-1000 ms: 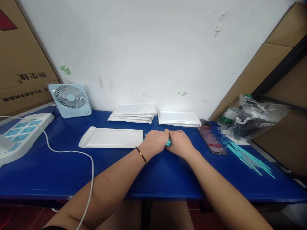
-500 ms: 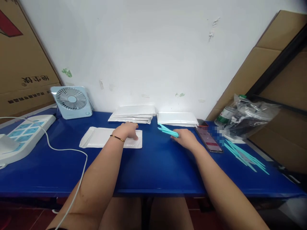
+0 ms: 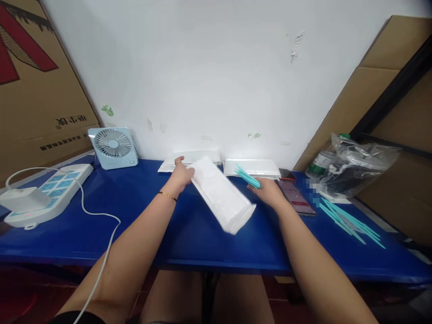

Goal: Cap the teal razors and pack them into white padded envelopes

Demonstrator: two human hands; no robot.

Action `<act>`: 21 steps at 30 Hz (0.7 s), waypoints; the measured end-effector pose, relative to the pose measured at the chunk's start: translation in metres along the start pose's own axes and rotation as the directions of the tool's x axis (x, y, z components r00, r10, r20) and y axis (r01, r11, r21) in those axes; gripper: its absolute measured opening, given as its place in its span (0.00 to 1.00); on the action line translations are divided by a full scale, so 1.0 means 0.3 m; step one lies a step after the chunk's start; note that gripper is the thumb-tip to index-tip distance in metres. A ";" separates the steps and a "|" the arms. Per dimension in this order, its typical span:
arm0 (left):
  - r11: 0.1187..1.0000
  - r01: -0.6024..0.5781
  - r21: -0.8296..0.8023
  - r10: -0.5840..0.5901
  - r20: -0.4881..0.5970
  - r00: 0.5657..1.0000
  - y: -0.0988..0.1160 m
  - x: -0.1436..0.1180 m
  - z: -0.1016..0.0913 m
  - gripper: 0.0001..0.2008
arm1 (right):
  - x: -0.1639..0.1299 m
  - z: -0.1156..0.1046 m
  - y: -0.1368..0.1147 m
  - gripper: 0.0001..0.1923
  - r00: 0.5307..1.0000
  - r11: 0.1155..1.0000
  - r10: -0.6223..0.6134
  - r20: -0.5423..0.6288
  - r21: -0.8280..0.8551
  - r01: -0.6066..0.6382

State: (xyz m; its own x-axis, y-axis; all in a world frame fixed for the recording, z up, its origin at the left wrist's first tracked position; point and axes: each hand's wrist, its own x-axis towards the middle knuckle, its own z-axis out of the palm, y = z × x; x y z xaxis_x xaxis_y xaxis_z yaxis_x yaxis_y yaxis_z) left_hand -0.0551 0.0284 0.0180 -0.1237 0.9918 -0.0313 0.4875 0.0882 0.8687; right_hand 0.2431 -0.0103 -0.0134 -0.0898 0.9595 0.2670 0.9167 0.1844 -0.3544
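Note:
My left hand (image 3: 182,174) grips one end of a white padded envelope (image 3: 221,193). The envelope is tilted above the table, its flap end pointing down and toward the right. In my right hand (image 3: 266,191) is a bundle of thin turquoise strips (image 3: 248,176), their tips pointing up and left. Behind my hands, against the wall, lie a stack of white envelopes (image 3: 170,164) and a second stack (image 3: 251,166). More turquoise strips (image 3: 349,222) lie fanned out on the table to the right.
A phone (image 3: 297,198) lies beside my right hand. A small blue fan (image 3: 114,148) and a white power strip (image 3: 64,191) stand at left, with a white cable (image 3: 101,213) crossing my left arm. A bottle (image 3: 320,164) and plastic bag (image 3: 357,168) sit at back right on the blue table (image 3: 189,238).
My left hand has picked the envelope up off the table and swung its flap end round to the right. My right hand still holds the turquoise strips, now slightly further right.

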 end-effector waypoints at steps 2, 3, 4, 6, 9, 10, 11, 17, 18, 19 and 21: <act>0.960 -0.099 0.262 0.116 -0.051 0.992 -0.055 -0.059 -0.024 0.45 | 0.001 -0.011 0.010 0.12 0.998 0.999 0.045 -0.033 0.001 -0.045; 0.899 -0.173 0.403 0.214 -0.060 0.975 -0.075 -0.091 -0.038 0.49 | 0.001 -0.016 0.014 0.12 0.997 0.998 0.059 -0.041 0.003 -0.059; 0.806 -0.302 0.508 0.329 0.040 0.944 -0.084 -0.123 -0.051 0.50 | 0.002 -0.019 0.018 0.13 0.997 0.998 0.065 -0.047 0.006 -0.065; 0.582 -0.604 0.545 0.406 0.449 0.796 -0.071 -0.181 -0.065 0.53 | 0.003 -0.022 0.022 0.13 0.997 0.998 0.060 -0.055 0.015 -0.059; 0.404 -0.817 0.411 0.252 0.809 0.532 0.008 -0.249 -0.032 0.56 | 0.002 -0.019 0.020 0.12 0.997 0.999 0.043 -0.057 0.007 -0.043; 0.382 -0.845 0.374 0.244 0.841 0.483 0.038 -0.266 -0.008 0.56 | 0.002 -0.017 0.018 0.12 0.998 0.999 0.040 -0.053 -0.001 -0.041; 0.376 -0.865 0.332 0.265 0.856 0.444 0.065 -0.280 0.020 0.53 | 0.002 -0.016 0.017 0.11 0.998 0.999 0.040 -0.048 -0.008 -0.040; 0.340 -0.920 0.195 0.334 0.890 0.312 0.089 -0.236 0.131 0.39 | 0.000 -0.028 0.009 0.11 0.999 1.000 0.011 -0.047 -0.006 -0.011; 0.315 -0.922 0.225 0.356 0.873 0.335 0.074 -0.208 0.132 0.40 | -0.002 -0.032 0.007 0.11 0.999 1.000 -0.009 -0.043 -0.002 0.009; 0.306 -0.912 0.273 0.368 0.850 0.378 0.055 -0.178 0.130 0.41 | -0.003 -0.035 0.003 0.11 0.999 0.999 -0.032 -0.034 0.000 0.032; 0.337 -0.860 0.383 0.385 0.777 0.497 0.016 -0.124 0.125 0.45 | -0.007 -0.038 -0.004 0.11 0.998 0.997 -0.070 -0.004 -0.014 0.070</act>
State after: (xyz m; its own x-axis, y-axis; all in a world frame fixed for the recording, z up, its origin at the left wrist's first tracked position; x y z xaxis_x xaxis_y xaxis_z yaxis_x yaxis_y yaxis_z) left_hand -0.0158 -0.0046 0.0048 0.7981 0.5989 -0.0654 0.6019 -0.7878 0.1305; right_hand 0.2466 -0.0150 -0.0033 -0.1522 0.9432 0.2952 0.9134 0.2483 -0.3225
